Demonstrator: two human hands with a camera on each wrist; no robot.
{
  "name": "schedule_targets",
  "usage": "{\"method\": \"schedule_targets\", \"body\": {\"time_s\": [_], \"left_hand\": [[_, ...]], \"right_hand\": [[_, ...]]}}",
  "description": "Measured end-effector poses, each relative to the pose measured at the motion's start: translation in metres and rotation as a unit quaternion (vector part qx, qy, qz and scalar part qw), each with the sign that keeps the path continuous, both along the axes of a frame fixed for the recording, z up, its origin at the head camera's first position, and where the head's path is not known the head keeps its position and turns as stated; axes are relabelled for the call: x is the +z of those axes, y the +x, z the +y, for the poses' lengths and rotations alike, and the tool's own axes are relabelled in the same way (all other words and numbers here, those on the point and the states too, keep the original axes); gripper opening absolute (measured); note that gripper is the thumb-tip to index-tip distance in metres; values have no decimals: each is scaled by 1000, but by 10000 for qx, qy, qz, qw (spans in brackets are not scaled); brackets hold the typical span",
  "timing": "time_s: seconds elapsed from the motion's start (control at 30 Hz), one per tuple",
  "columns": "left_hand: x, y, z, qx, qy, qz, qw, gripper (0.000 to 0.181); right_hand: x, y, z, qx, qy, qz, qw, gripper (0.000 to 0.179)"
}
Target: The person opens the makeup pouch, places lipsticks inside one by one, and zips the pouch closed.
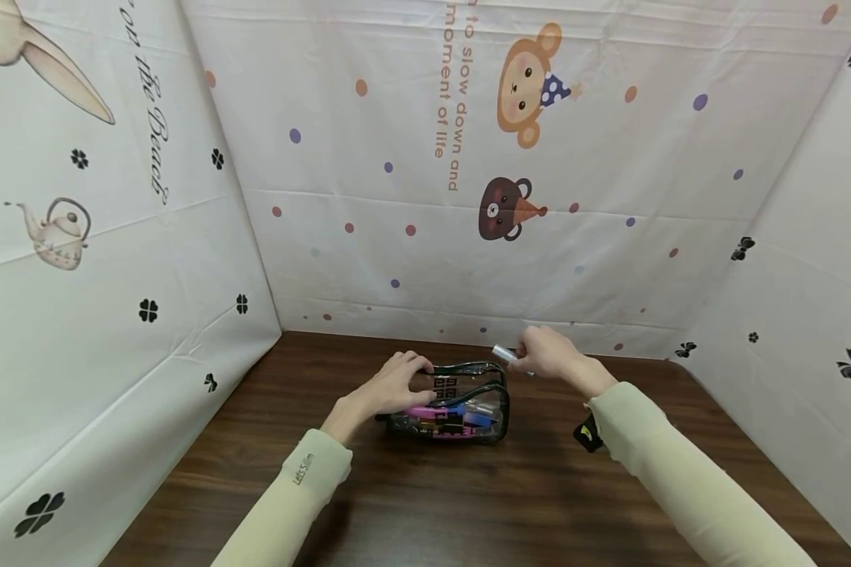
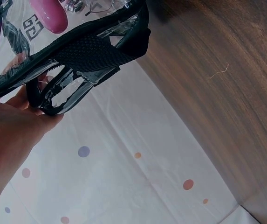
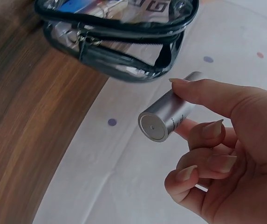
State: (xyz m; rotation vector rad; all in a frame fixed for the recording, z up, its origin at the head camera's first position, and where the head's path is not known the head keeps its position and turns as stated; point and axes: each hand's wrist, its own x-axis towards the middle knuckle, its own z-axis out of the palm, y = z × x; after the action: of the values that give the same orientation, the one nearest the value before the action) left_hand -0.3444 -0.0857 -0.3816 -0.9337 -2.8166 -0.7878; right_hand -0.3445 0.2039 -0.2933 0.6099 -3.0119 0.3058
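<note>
A clear zip pouch with black trim (image 1: 505, 409) lies on the brown table, its zipped mouth parted. Through its see-through wall show a pink item (image 2: 51, 16), a blue one (image 1: 479, 420) and several other small things. My left hand (image 1: 390, 386) grips the pouch's upper edge at its left part, fingers and thumb spread along the opening. To the right of the pouch and close to its mouth, my right hand (image 1: 549, 354) holds up a silver cylindrical tube (image 3: 168, 112), pinched between thumb and index finger. The other right fingers curl below it in the right wrist view.
Dark wood-grain table (image 1: 440, 504) extends around the pouch. Printed white cloth (image 1: 369, 260) hangs behind the table and along both sides, close behind the pouch. A black wrist strap piece (image 1: 587, 435) sits at the right cuff.
</note>
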Motion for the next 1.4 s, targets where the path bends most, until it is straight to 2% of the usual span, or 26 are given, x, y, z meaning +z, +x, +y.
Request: {"method": "schedule_targets", "body": {"time_s": [0.17, 0.6, 1.0, 1.23, 1.4], "left_hand": [[0, 0, 0, -12, 12, 2, 10000, 42], [-1, 1, 1, -16, 58, 56, 10000, 41], [-1, 1, 1, 43, 54, 57, 10000, 41], [-2, 3, 0, -14, 124, 8, 9999, 40], [-2, 3, 0, -14, 124, 36, 9999, 40]], "right_hand": [[0, 1, -11, 227, 14, 57, 9997, 20], [-5, 3, -39, 603, 77, 81, 9981, 19], [-17, 1, -56, 633, 113, 46, 9979, 20], [-24, 1, -62, 599, 74, -115, 9981, 16], [-27, 2, -52, 508, -111, 117, 9986, 11]]}}
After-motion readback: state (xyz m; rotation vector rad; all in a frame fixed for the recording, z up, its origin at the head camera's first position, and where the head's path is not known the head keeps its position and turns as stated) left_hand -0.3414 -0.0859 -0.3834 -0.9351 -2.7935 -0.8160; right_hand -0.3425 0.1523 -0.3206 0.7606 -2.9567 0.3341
